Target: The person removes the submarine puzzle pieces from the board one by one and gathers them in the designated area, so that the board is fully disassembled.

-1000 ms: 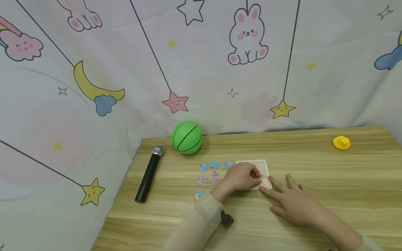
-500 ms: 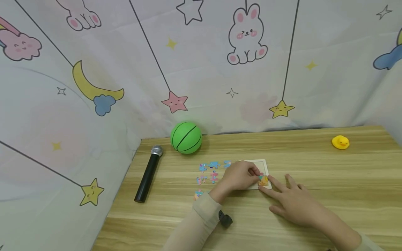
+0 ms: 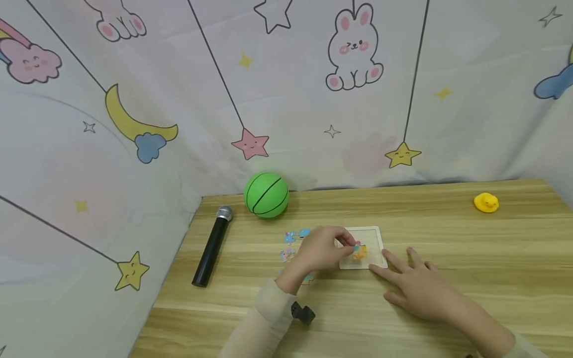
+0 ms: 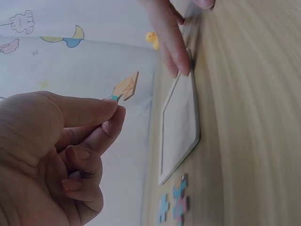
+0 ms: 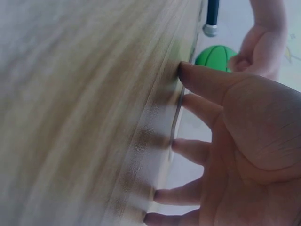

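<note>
Between thumb and forefinger my left hand (image 3: 326, 247) pinches an orange jigsaw puzzle piece (image 4: 125, 88) with a bit of teal on it. The left wrist view shows that piece raised off the puzzle tray (image 4: 179, 125), a flat pale board with a raised rim. My right hand (image 3: 418, 288) has its fingers spread, fingertips down on the wooden table and at the tray's right edge. Left of the tray lie loose puzzle pieces (image 3: 290, 236) in blue and pink, partly hidden behind my left hand and wrist.
A green ball (image 3: 266, 195) sits at the back left, beside a black microphone (image 3: 212, 248). Far to the right is a yellow rubber duck (image 3: 486, 203). A patterned cloth (image 3: 295, 99) hangs right behind the wooden table (image 3: 483, 258).
My left hand has moved left and lifted the orange puzzle piece away from the tray's lower right corner. My right hand has stayed in place.
</note>
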A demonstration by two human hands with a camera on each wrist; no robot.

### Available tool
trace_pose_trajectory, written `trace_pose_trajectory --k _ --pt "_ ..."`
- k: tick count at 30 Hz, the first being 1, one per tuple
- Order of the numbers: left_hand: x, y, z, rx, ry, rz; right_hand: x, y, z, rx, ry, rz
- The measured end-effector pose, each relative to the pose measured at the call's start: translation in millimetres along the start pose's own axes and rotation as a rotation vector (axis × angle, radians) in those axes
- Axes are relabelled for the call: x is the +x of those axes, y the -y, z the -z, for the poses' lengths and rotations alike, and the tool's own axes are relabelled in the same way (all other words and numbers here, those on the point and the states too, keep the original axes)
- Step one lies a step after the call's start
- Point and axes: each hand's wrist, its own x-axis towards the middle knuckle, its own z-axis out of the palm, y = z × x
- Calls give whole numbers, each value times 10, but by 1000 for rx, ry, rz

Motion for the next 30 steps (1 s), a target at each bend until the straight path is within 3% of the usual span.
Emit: trace_pose_trajectory --k 12,20,30 --pt "-324 314 248 6 57 -3 -6 18 24 4 -8 0" --pt "-449 510 224 10 129 43 -11 12 23 0 -9 3" --pt "-471 545 179 42 163 53 -14 3 8 8 -18 2"
